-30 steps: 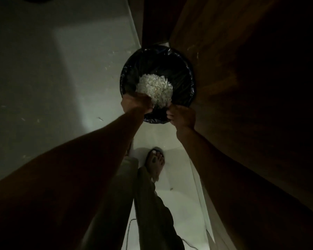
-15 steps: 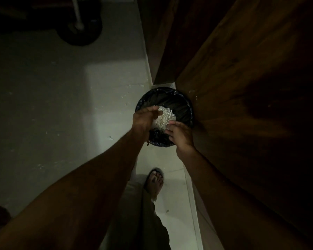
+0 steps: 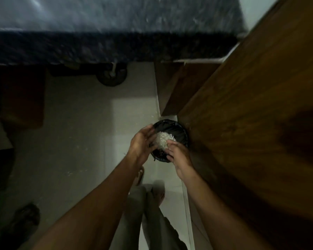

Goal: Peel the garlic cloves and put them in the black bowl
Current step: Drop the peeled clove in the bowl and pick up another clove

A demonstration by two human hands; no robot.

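Frame centre: round bin (image 3: pixel 181 130), mouth facing up, holds a white heap of garlic peels (image 3: pixel 163 141). Left hand (image 3: pixel 142 141) and right hand (image 3: pixel 177 156) above it, each grip relaxed, holding nothing.

Glossy plastic bin liner (image 3: pixel 179 129) — smooth wooden door (image 3: pixel 251 105).

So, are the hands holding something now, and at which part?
Nothing clearly. Both the left hand and the right hand hang with loose fingers over the bin, beside the white peels; no grip shows.
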